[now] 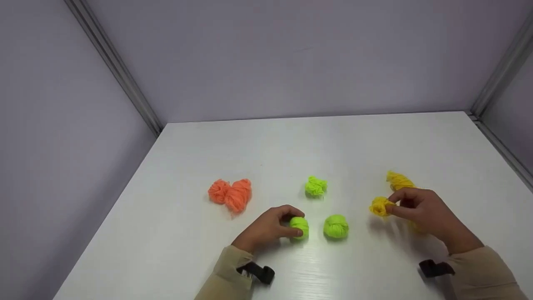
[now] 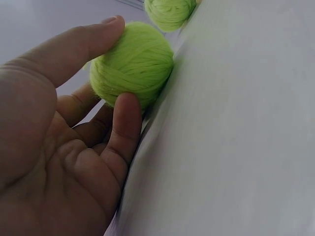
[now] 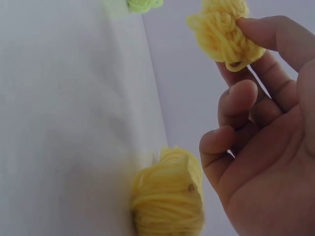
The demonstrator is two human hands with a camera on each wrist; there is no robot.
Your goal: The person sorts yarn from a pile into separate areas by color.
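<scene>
My left hand (image 1: 270, 227) grips a neon-green ball of yarn (image 1: 299, 228) on the table, thumb on one side and fingers on the other; the same ball (image 2: 133, 64) fills the upper middle of the left wrist view. Between thumb and fingertips, my right hand (image 1: 424, 210) pinches a small yellow ball of yarn (image 1: 380, 206), which hangs just above the table. Loose strands show on that yellow ball (image 3: 224, 34) in the right wrist view. Another yellow yarn ball (image 1: 400, 180) lies behind the right hand, and a yellow patch shows beneath this hand, mostly hidden.
A second round green yarn ball (image 1: 336, 226) sits right of the left hand. Farther back lies a smaller, ragged green one (image 1: 316, 186). Two orange yarn balls (image 1: 238, 196) touch each other at the left. Walls enclose the white table (image 1: 166, 250) behind and at the sides.
</scene>
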